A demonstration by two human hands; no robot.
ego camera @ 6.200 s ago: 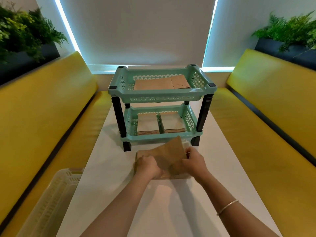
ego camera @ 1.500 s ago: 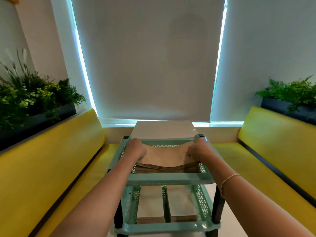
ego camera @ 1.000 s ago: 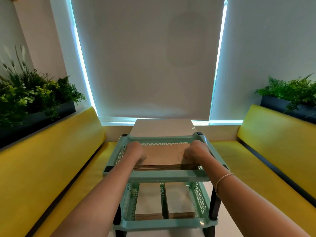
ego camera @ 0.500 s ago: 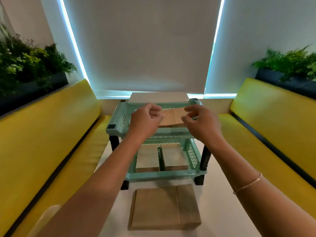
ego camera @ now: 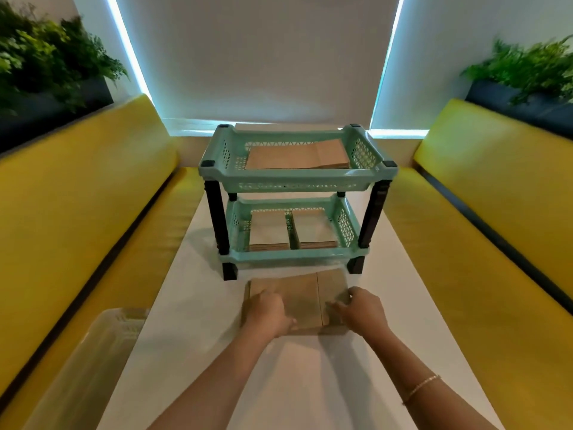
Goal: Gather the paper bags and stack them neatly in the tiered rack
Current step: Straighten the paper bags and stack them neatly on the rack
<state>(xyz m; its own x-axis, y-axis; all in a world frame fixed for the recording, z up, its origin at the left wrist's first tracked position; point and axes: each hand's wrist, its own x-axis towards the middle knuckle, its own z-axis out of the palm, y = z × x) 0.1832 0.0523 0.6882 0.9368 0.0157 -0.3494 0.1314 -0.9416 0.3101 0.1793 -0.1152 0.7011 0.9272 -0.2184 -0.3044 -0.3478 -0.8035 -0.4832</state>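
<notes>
A mint-green two-tier rack (ego camera: 297,181) on black legs stands on the white table (ego camera: 310,383). Brown paper bags (ego camera: 297,156) lie flat in its top tier, and two stacks (ego camera: 313,231) fill the lower tier side by side. In front of the rack a flat pile of brown paper bags (ego camera: 305,294) lies on the table. My left hand (ego camera: 268,315) rests on the pile's left part with fingers curled at its near edge. My right hand (ego camera: 359,311) grips the pile's right end.
Yellow bench seats (ego camera: 93,212) run along both sides of the table. A pale plastic basket (ego camera: 93,361) sits on the left bench near me. Planters with green plants (ego camera: 527,72) stand behind each backrest. Window blinds close off the far end.
My hands have left the rack's top tier, where a stack of bags now lies, and dropped to the pile of bags on the table in front of the rack.
</notes>
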